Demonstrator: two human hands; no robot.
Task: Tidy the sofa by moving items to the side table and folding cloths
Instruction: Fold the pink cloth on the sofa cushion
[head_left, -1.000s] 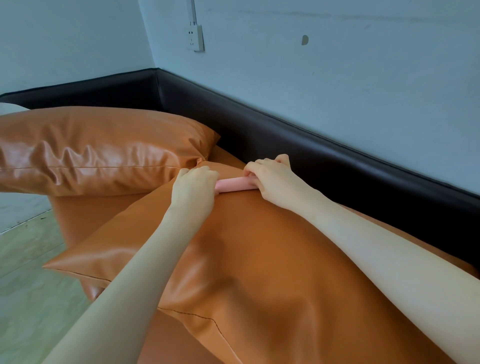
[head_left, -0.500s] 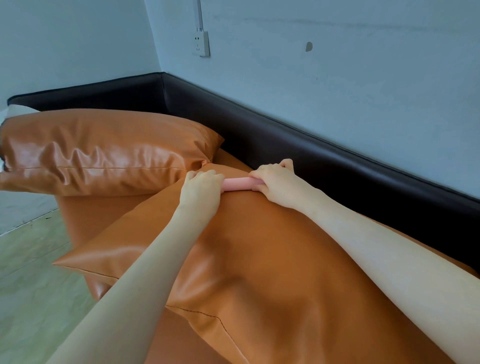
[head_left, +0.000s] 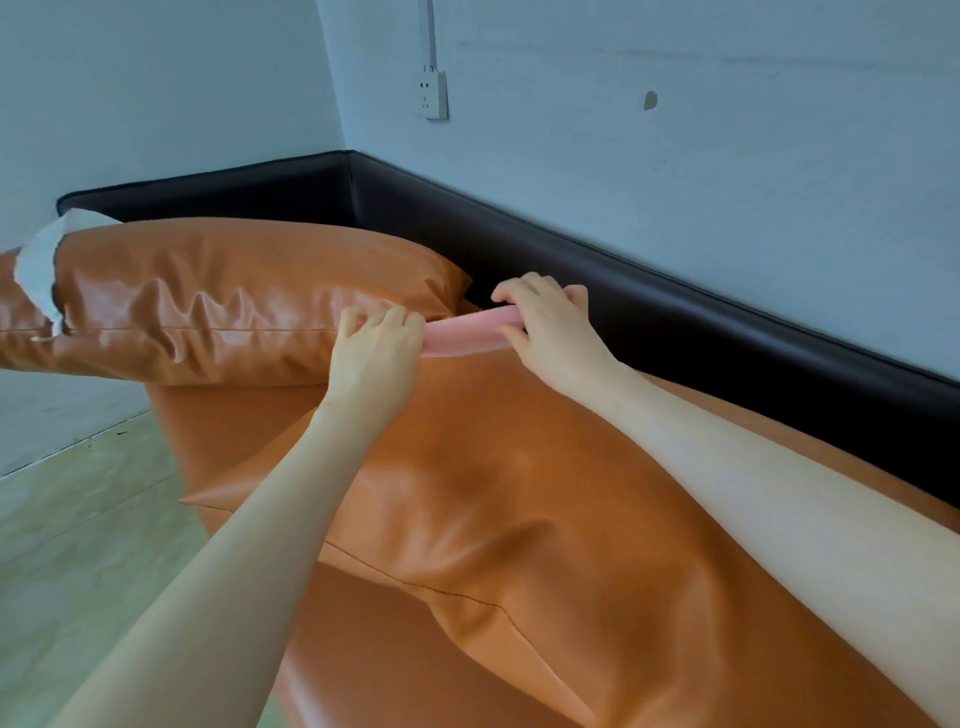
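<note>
Sofa (head_left: 675, 332) surfaces are seen in two materials: a dark, matte leather back rail along the wall, and glossy orange leather elsewhere. A large, smooth orange cushion (head_left: 519, 519), stitched along its seam, is laid across the foreground. A second orange cushion (head_left: 234, 306), wrinkled and shiny, is set beyond it, with white fabric (head_left: 39, 270) showing at its far end. A pink cloth (head_left: 462, 335), soft and bunched into a narrow band, is held at the near cushion's far edge. One end is gripped by curled fingers of the left hand (head_left: 376, 348), the other is pinched by the right hand (head_left: 550, 325).
</note>
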